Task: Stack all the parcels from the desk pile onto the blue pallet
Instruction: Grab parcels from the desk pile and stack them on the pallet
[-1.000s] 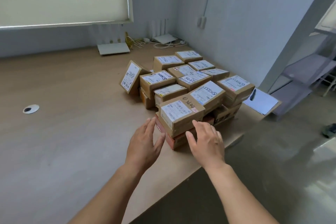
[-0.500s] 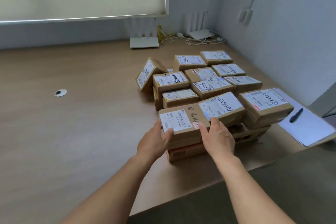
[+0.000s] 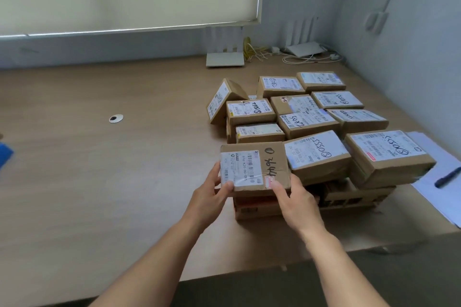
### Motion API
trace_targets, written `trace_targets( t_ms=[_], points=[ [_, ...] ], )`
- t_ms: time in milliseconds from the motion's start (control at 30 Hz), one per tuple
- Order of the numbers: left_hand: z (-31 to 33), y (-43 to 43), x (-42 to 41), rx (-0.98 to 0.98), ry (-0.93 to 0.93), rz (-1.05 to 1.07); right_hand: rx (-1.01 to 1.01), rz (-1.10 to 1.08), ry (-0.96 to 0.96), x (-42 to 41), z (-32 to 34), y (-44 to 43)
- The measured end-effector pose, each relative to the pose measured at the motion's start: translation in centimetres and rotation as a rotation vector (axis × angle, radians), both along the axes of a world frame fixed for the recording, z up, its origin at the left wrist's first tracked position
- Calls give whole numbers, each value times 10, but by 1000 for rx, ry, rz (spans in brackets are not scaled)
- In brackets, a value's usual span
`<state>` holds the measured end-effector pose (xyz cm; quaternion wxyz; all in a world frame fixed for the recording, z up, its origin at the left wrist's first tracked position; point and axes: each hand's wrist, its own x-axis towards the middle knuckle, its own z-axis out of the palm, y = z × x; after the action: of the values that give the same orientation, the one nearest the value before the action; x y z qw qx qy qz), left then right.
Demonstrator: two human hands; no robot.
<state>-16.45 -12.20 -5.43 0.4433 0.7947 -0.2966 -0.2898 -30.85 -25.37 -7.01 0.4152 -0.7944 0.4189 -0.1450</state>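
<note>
Compared with half a second ago, the right hand (image 3: 296, 200) has shifted from the top of the front parcel (image 3: 252, 164) to its near right corner. The left hand (image 3: 210, 198) holds the near left corner. Both hands grip it, thumbs on top and fingers curled round the edges. The parcel lies on the pile's front, on the desk (image 3: 112, 194).

left hand (image 3: 209, 195), right hand (image 3: 297, 199) now gripping front parcel (image 3: 254, 166)
</note>
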Motion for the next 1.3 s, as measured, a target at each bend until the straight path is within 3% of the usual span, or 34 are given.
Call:
trace_targets(
  t_ms=[333, 567, 1300],
  points=[
    [8, 70, 19, -39, -71, 259, -23, 270, -60, 55, -1, 37],
    [14, 134, 42, -84, -74, 291, -94, 397, -138, 91, 15, 89],
    [39, 409, 157, -167, -210, 525, -199, 524, -288, 248, 40, 350]
  ],
)
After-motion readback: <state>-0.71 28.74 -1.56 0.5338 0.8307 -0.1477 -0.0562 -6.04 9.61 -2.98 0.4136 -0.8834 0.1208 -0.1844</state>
